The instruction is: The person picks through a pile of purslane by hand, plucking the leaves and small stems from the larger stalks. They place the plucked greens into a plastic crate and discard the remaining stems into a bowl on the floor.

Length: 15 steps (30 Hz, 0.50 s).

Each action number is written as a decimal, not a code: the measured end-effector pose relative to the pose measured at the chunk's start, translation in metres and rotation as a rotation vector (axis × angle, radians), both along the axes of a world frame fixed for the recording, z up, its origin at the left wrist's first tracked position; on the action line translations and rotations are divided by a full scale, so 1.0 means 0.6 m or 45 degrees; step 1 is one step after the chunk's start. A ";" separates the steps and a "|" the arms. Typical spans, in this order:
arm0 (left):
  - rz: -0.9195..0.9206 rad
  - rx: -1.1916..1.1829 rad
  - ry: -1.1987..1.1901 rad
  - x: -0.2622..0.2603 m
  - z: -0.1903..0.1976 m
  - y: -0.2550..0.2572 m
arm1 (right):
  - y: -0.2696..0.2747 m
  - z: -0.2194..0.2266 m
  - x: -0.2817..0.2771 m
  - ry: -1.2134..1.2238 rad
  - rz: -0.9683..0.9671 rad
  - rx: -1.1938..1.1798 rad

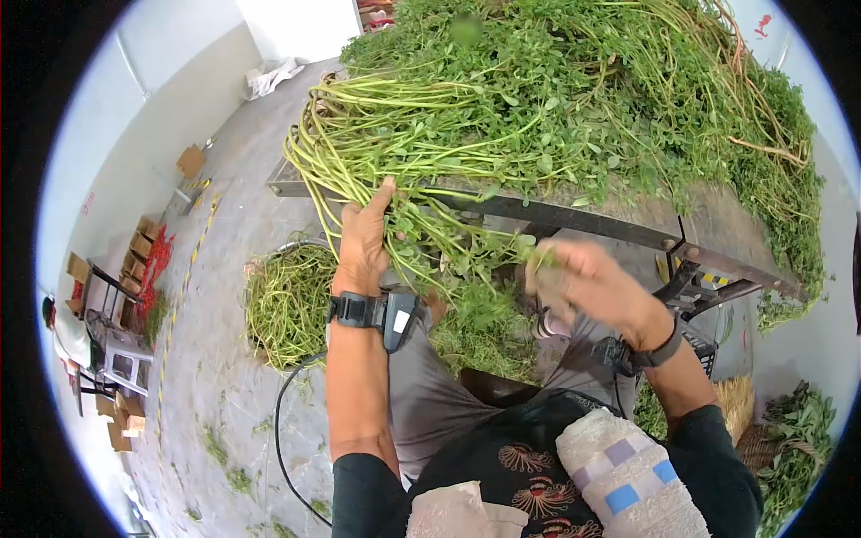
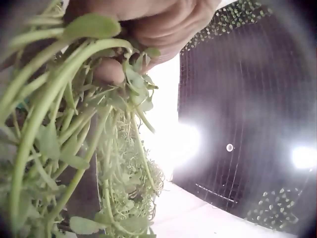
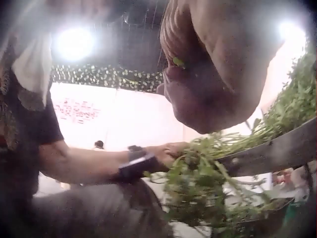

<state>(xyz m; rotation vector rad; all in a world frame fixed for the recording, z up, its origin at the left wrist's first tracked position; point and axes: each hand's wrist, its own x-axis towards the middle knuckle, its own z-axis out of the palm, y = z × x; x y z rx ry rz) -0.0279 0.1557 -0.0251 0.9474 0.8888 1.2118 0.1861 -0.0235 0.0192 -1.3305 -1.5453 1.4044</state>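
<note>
My left hand (image 1: 363,247) grips a bunch of leafy green stems (image 1: 448,238) at the front edge of the table. In the left wrist view, long pale stems (image 2: 54,94) with small rounded leaves hang around the fingertips (image 2: 109,71). Blurred in the head view, my right hand (image 1: 592,282) is at the leafy ends of that bunch. Its fingers look curled in the right wrist view, with a small leaf bit (image 3: 179,62) on them; I cannot tell whether they pinch a stem. Below the left hand, loose leaves (image 3: 195,193) dangle.
A large heap of the same greens (image 1: 574,108) covers the metal-edged table (image 1: 529,211). On the floor stand a round container of stems (image 1: 287,305) at left and a leafy pile (image 1: 484,336) between the legs. Farther left are cardboard boxes (image 1: 134,251) and a stool (image 1: 127,359).
</note>
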 end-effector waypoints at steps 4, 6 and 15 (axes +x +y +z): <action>-0.099 -0.038 -0.003 -0.002 0.002 0.000 | 0.022 -0.002 0.015 0.458 -0.171 0.143; -0.070 -0.033 -0.040 -0.001 -0.005 0.003 | 0.035 0.007 0.002 0.417 -0.227 0.179; -0.047 -0.070 0.027 0.001 -0.003 0.004 | 0.144 -0.045 -0.083 -1.232 -0.309 0.903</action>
